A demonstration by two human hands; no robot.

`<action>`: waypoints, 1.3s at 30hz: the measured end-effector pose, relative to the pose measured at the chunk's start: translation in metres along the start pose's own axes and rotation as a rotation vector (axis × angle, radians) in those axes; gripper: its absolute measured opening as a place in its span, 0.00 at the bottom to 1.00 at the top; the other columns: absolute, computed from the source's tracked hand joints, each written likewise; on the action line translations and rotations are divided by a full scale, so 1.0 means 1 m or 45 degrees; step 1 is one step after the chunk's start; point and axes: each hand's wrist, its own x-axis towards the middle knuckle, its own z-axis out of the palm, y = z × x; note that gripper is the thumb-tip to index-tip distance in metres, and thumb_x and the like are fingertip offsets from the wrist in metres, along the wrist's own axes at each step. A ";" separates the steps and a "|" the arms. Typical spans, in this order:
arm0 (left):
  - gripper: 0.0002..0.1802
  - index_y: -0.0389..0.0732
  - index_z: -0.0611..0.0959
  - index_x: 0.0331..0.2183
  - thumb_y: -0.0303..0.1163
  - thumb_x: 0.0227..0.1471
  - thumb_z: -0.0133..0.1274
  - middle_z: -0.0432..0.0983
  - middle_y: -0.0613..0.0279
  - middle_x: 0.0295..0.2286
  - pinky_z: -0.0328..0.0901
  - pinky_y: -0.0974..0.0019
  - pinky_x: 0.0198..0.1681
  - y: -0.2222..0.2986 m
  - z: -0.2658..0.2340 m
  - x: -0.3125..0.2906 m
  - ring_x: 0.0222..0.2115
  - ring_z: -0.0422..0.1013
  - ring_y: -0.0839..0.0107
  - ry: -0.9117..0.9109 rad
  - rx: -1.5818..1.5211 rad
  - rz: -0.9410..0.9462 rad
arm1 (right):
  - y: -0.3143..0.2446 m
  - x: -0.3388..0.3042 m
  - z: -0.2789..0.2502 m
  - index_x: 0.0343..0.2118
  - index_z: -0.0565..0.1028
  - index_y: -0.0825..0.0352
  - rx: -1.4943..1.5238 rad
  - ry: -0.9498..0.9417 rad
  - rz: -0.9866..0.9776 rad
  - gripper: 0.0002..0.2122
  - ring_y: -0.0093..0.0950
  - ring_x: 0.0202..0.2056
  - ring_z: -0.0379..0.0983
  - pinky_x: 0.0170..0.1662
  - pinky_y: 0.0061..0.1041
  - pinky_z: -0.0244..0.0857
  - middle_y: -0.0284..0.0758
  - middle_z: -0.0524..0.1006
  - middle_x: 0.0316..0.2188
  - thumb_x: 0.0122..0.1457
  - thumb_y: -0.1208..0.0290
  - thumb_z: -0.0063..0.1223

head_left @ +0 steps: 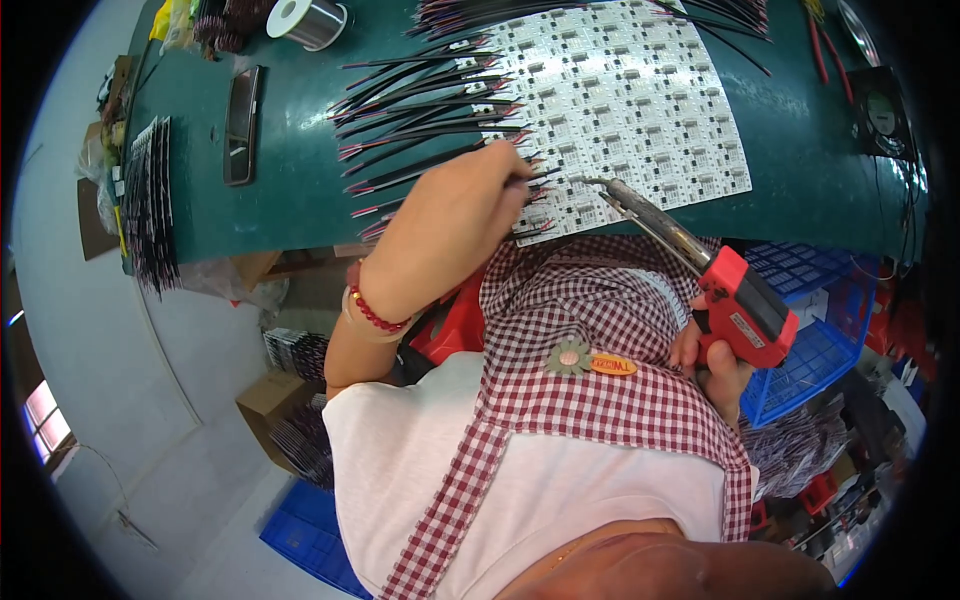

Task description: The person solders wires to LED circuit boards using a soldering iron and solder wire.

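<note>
A large white panel of small circuit boards (650, 110) lies on the green table, with rows of black and red wires (415, 125) along its left side. My left hand (465, 195) is over the panel's near left corner. Its fingers are pinched together on a thin wire (543, 173), partly hidden by the hand. In my right hand (715, 372) is a red and black soldering gun (745, 310), gripped by its handle. The gun's tip points left over the panel, a short way from the left fingertips; whether it touches a board, I cannot tell.
On the table (295, 190) are a solder spool (318, 25), a dark phone (242, 125) and hanging wire bundles (150, 200) at the left edge. A red-handled tool (820, 50) and a black device (885, 115) are at far right. Below right stands a blue crate (810, 365).
</note>
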 end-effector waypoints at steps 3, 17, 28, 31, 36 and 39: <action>0.06 0.35 0.75 0.32 0.21 0.49 0.52 0.71 0.54 0.26 0.64 0.66 0.28 -0.001 -0.002 -0.003 0.24 0.69 0.59 0.254 0.044 -0.004 | 0.002 -0.002 -0.003 0.46 0.63 0.77 0.057 0.034 -0.052 0.31 0.21 0.12 0.62 0.19 0.18 0.60 0.34 0.67 0.14 0.54 0.51 0.54; 0.08 0.40 0.76 0.23 0.28 0.40 0.60 0.73 0.63 0.22 0.62 0.67 0.20 -0.007 0.026 0.006 0.16 0.69 0.66 0.039 0.152 -0.074 | -0.005 0.019 -0.005 0.46 0.64 0.77 -0.015 -0.048 0.145 0.29 0.20 0.13 0.61 0.20 0.19 0.62 0.34 0.67 0.14 0.54 0.52 0.55; 0.09 0.37 0.73 0.22 0.27 0.42 0.58 0.72 0.58 0.20 0.62 0.62 0.20 0.001 0.025 0.016 0.17 0.69 0.59 -0.026 0.221 -0.109 | 0.004 0.018 -0.015 0.50 0.64 0.73 0.070 -0.205 0.189 0.23 0.20 0.22 0.66 0.27 0.19 0.63 0.34 0.71 0.21 0.57 0.62 0.52; 0.09 0.37 0.73 0.22 0.28 0.42 0.58 0.71 0.56 0.19 0.61 0.61 0.20 0.001 0.025 0.016 0.17 0.69 0.58 -0.044 0.203 -0.107 | 0.004 0.018 -0.016 0.49 0.65 0.73 0.070 -0.199 0.190 0.22 0.21 0.22 0.67 0.28 0.20 0.64 0.34 0.71 0.21 0.57 0.62 0.52; 0.09 0.36 0.73 0.22 0.27 0.42 0.57 0.71 0.55 0.18 0.61 0.60 0.20 0.001 0.024 0.019 0.17 0.69 0.57 -0.098 0.212 -0.090 | 0.004 0.018 -0.013 0.41 0.67 0.75 -0.087 -0.142 0.175 0.24 0.22 0.17 0.65 0.22 0.20 0.62 0.35 0.68 0.17 0.55 0.55 0.55; 0.08 0.36 0.73 0.22 0.27 0.42 0.56 0.71 0.55 0.19 0.62 0.59 0.20 0.003 0.022 0.021 0.18 0.69 0.56 -0.139 0.225 -0.117 | 0.006 0.012 -0.011 0.42 0.67 0.75 -0.065 -0.091 0.202 0.24 0.22 0.18 0.65 0.22 0.20 0.62 0.35 0.68 0.17 0.55 0.56 0.54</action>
